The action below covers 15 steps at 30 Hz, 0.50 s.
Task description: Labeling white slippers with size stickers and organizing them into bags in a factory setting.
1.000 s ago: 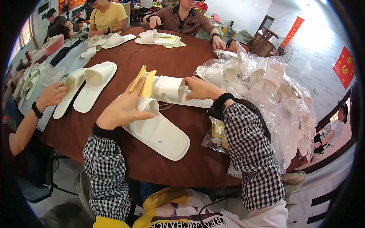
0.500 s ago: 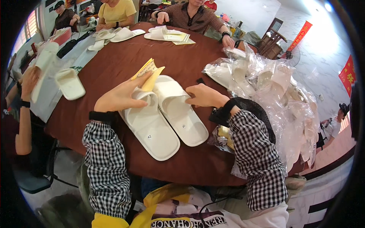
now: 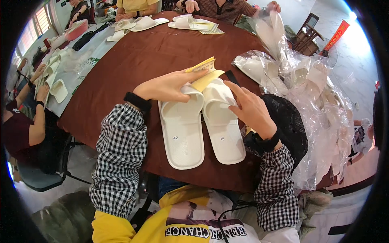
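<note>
Two white slippers lie side by side in front of me, toes pointing away: a left slipper [image 3: 183,137] and a smaller right slipper [image 3: 225,139]. Each has a small round label on its insole. My left hand [image 3: 172,86] pinches folded yellow label sheets [image 3: 206,76] above the toes, and its thumb lies against the left slipper's strap. At the outer side of the right slipper is my right hand [image 3: 255,111]. Its index finger and thumb are apart, the thumb tip by the strap edge; the other fingers are partly hidden.
Slippers in clear plastic bags [image 3: 308,89] heap up at the right, beside a black mesh cap [image 3: 285,125]. Brown cloth covers the table [image 3: 121,89]. Across it, co-workers sit near more slippers [image 3: 149,23]; another person's hands handle slippers [image 3: 52,79] at far left.
The slippers now lie straighter in view. My right hand has loosened from the right slipper's strap, its fingers spreading. Across the table, a person has lifted a clear bag. My left hand keeps the yellow sheets.
</note>
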Motion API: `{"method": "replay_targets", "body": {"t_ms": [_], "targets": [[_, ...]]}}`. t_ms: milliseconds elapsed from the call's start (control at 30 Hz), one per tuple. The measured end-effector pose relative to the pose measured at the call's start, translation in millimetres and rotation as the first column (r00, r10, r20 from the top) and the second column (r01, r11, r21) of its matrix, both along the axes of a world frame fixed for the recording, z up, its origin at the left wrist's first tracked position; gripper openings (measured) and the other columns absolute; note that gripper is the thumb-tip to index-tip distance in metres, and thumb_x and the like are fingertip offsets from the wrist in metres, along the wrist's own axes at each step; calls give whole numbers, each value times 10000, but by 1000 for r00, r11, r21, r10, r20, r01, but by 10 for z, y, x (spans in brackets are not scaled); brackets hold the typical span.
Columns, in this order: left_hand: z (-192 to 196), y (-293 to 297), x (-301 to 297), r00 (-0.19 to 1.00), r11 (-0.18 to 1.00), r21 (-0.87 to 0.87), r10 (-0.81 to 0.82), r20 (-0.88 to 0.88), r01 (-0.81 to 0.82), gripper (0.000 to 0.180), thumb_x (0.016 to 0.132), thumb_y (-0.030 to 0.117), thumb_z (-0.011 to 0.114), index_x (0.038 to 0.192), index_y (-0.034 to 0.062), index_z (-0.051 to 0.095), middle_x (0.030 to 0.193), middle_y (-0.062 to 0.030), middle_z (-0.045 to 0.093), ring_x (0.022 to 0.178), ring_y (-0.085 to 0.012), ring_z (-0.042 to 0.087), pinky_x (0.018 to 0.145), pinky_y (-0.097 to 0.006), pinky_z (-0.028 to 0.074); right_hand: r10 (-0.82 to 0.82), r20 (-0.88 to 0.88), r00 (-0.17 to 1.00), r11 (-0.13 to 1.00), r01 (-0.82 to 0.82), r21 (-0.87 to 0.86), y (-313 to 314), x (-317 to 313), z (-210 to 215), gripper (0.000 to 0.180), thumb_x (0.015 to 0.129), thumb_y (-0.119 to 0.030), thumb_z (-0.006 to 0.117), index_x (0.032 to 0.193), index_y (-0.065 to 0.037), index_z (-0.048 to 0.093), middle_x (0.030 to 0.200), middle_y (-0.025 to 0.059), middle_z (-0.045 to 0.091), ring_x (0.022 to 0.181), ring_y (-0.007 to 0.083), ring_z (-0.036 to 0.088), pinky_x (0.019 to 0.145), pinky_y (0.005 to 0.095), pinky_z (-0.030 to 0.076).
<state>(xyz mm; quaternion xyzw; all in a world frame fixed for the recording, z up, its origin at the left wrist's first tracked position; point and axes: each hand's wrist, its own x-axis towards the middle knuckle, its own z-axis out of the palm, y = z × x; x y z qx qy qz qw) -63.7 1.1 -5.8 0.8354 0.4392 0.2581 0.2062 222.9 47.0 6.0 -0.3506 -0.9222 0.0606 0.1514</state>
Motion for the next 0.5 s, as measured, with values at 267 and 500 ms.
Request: {"method": "replay_targets", "body": {"t_ms": [267, 500], "targets": [[-18, 316, 242, 996, 991, 124, -43, -80, 52, 833, 754, 21, 594, 1544, 68, 332, 1509, -226, 432, 1333, -345, 478, 1127, -365, 369, -82, -102, 991, 996, 86, 34, 90, 134, -114, 465, 775, -65, 627, 1232, -149, 627, 969, 155, 687, 887, 373, 666, 766, 467, 538], [-31, 160, 236, 995, 996, 50, 70, 73, -74, 792, 809, 141, 708, 1530, 97, 386, 1439, -220, 522, 1231, -281, 566, 1074, -359, 418, 90, -166, 982, 993, -77, 85, 136, 212, -204, 554, 795, -25, 636, 1337, -130, 593, 921, 142, 603, 831, 327, 611, 755, 426, 502]]}}
